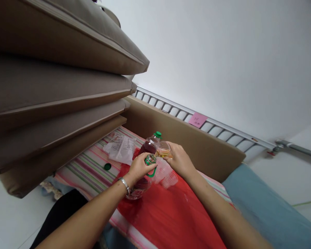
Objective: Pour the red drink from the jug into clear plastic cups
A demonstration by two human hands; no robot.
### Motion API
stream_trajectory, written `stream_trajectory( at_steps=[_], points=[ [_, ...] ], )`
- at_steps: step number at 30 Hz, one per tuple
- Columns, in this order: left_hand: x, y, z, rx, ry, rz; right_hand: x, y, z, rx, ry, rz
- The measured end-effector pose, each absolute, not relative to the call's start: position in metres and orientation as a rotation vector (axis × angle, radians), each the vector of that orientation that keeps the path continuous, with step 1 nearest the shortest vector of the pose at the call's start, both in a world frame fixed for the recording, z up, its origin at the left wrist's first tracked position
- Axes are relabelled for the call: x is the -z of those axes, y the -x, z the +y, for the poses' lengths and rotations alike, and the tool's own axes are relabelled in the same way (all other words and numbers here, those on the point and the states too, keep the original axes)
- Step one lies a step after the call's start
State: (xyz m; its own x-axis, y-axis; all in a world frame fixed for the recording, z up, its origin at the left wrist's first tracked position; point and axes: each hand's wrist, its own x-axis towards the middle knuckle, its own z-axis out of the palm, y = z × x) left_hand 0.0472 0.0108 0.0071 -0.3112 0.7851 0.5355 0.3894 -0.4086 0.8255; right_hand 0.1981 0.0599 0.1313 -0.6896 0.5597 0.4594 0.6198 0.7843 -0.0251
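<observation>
A: Just below the middle of the frame, the left hand [140, 168] was wrapped around the neck of an open bottle [141, 180], tilted so its mouth met a small clear cup [163, 149]. The right hand [178, 159] pinched that cup from the side, with pale yellow liquid already in it.

B: So both grips were closed, one on the bottle and one on the cup?

A: Yes. The cup looked thin and soft (the squeezable sort), so I judged that a firmer pinch could buckle it and spill the liquid.

B: What lay under them?

A: A red sheet [171, 214] over a striped cloth [88, 169], seemingly bedding rather than a table. More empty cups [168, 176] sat just below the right hand, and a second bottle [151, 143] with a green cap stood right behind. A loose green cap [107, 166] lay to the left, near some plastic packets [120, 148].

B: Other risks?

A: A sharper tilt might overfill the cup, and the soft surface could tip the capped bottle or the empty cups if nudged.
</observation>
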Motion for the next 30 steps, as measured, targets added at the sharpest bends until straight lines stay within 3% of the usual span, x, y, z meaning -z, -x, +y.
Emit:
stream_trajectory(
  at_steps=[15, 23, 27, 30],
  points=[
    [-0.006, -0.047, 0.011, -1.775, -1.615, 1.504, -0.137, -0.196, 0.056, 0.572, 0.799, -2.557],
    [-0.006, -0.047, 0.011, -1.786, -1.605, 1.51, -0.127, -0.188, 0.048, 0.914, 0.513, -2.585],
    [-0.007, -0.046, 0.011, -1.773, -1.607, 1.498, -0.127, -0.186, 0.049, 0.721, 0.517, -2.589],
    [-0.007, -0.045, 0.012, -1.755, -1.604, 1.482, -0.114, -0.207, 0.073, 0.179, 0.778, -2.395]
  ],
)
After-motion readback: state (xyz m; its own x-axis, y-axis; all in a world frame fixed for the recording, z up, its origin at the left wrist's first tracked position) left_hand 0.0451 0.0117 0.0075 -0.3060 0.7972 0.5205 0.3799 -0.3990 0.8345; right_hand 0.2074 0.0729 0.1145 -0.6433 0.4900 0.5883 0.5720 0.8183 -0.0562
